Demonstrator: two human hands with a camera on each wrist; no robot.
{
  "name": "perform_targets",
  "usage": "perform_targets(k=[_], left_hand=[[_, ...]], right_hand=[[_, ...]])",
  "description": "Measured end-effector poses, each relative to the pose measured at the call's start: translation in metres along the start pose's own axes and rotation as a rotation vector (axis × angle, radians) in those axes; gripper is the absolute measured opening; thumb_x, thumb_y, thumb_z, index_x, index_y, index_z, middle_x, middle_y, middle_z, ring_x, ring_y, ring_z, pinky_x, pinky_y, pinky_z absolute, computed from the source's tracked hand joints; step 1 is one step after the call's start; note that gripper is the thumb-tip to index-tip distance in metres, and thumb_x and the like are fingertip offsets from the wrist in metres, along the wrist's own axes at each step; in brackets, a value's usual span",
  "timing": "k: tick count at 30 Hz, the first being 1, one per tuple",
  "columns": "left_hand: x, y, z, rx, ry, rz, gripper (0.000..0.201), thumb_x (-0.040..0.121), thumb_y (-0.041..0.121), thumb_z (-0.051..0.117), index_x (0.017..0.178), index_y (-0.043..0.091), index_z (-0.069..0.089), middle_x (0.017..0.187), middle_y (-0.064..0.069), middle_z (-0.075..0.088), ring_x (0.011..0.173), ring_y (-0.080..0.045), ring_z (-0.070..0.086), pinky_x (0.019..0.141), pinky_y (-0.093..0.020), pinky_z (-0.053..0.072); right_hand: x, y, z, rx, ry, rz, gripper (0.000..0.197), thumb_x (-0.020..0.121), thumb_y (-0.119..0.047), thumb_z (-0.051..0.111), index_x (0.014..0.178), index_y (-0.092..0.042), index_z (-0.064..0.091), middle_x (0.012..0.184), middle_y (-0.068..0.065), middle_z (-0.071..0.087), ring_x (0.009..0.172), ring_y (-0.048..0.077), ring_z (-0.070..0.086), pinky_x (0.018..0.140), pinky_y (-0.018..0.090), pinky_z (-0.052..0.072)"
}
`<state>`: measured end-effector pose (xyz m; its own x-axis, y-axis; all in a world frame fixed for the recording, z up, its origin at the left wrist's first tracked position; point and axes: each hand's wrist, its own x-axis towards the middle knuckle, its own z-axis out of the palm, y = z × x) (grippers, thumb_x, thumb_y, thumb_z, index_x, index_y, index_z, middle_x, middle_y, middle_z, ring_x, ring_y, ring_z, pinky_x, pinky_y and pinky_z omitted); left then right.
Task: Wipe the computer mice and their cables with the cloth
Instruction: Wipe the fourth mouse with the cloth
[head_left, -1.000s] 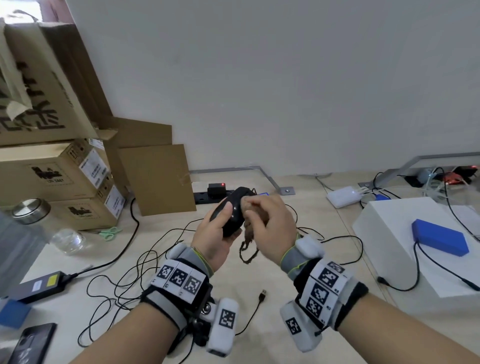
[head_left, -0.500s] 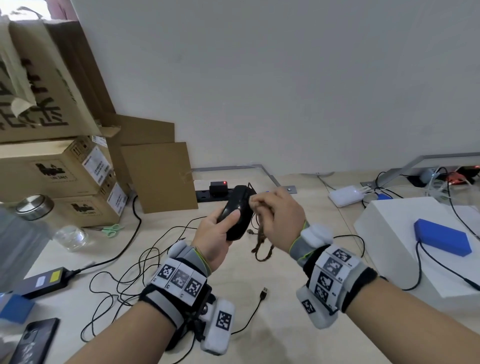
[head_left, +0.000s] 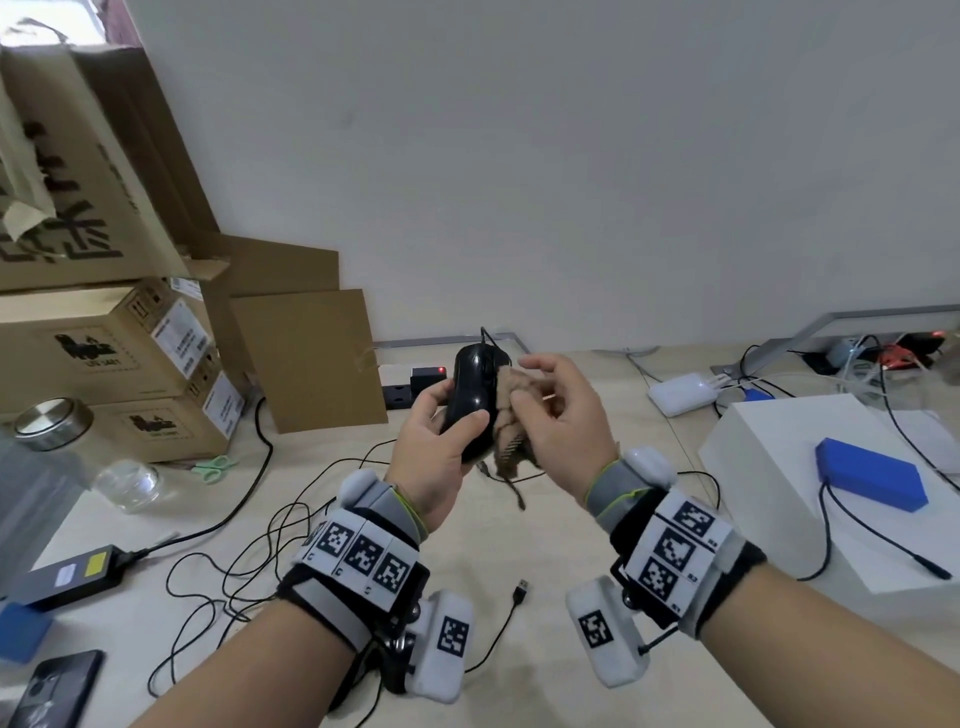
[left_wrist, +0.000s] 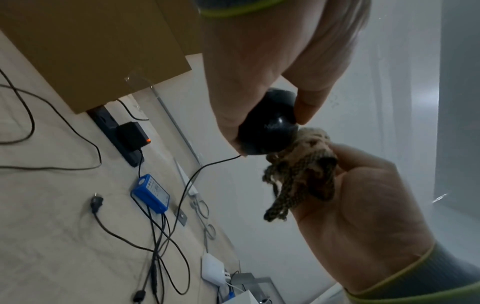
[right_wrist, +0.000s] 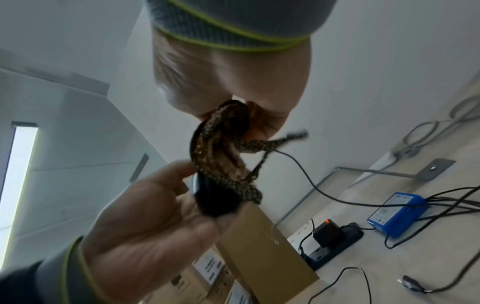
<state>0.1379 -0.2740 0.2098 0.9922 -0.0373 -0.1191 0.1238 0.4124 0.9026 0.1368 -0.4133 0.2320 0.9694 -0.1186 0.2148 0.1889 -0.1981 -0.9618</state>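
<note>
Your left hand (head_left: 434, 452) grips a glossy black computer mouse (head_left: 471, 397), raised above the middle of the desk (head_left: 291, 670), thumb curled over its near end and fingers wrapped around the far side. The mouse's thin black cable (left_wrist: 193, 179) leaves its far end and drops toward the back edge of the desk. Your right hand (head_left: 563, 441) pinches a bunched brown knitted cloth (head_left: 509, 415) between thumb and fingers, and the cloth presses against the mouse's right side, loose ends hanging below. Cardboard boxes (head_left: 119, 364) are stacked at the desk's far left corner. A black power strip (head_left: 410, 387) lies along the back edge behind the mouse. A loose USB plug (head_left: 521, 591) lies on the desk between your wrists.
</note>
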Motion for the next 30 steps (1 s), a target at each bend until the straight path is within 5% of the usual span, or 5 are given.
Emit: perform_targets(k=[4,10,20,24,30], left_hand=[[-0.001,-0.006,0.008,-0.028,-0.025,0.018,0.043,0.093,-0.006,0.054,0.133,0.007,0.044,0.114,-0.018,0.068,0.097,-0.029,0.066,0.076,-0.038,0.055],[-0.003,-0.01,0.012,0.001,-0.006,0.079,0.04,0.093,-0.005,0.054,0.129,0.011,0.046,0.114,-0.01,0.07,0.099,-0.021,0.067,0.078,-0.033,0.054],[0.001,-0.013,0.007,0.003,0.022,0.103,0.042,0.092,0.0,0.057,0.13,0.013,0.046,0.119,-0.01,0.068,0.107,-0.025,0.066,0.086,-0.04,0.052],[0.001,-0.013,0.007,-0.023,0.013,0.091,0.041,0.093,-0.002,0.056,0.13,0.012,0.046,0.118,-0.01,0.068,0.105,-0.023,0.066,0.081,-0.037,0.053],[0.001,-0.014,0.008,-0.009,-0.013,0.109,0.044,0.087,0.003,0.061,0.126,0.015,0.047,0.116,-0.005,0.069,0.108,-0.023,0.064,0.09,-0.043,0.052]], right_hand=[[-0.001,0.008,0.011,-0.037,0.053,0.155,0.015,0.079,-0.027,0.066,0.094,-0.025,0.064,0.086,-0.007,0.07,0.083,0.013,0.066,0.083,0.038,0.056],[0.002,0.003,0.019,0.209,0.127,0.313,0.02,0.081,-0.022,0.056,0.061,-0.02,0.051,0.06,0.001,0.052,0.057,0.021,0.047,0.054,0.039,0.048],[-0.004,0.004,0.027,0.431,-0.017,0.317,0.023,0.09,-0.018,0.045,0.1,-0.007,0.062,0.088,0.013,0.064,0.08,0.025,0.06,0.069,0.034,0.05],[-0.005,0.001,0.024,0.371,-0.011,0.309,0.018,0.087,-0.016,0.05,0.087,-0.018,0.068,0.08,0.007,0.064,0.074,0.022,0.058,0.061,0.031,0.049],[0.001,0.0,0.018,0.474,-0.039,0.425,0.01,0.087,-0.008,0.054,0.089,-0.003,0.062,0.078,0.014,0.051,0.071,0.027,0.051,0.056,0.033,0.046]])
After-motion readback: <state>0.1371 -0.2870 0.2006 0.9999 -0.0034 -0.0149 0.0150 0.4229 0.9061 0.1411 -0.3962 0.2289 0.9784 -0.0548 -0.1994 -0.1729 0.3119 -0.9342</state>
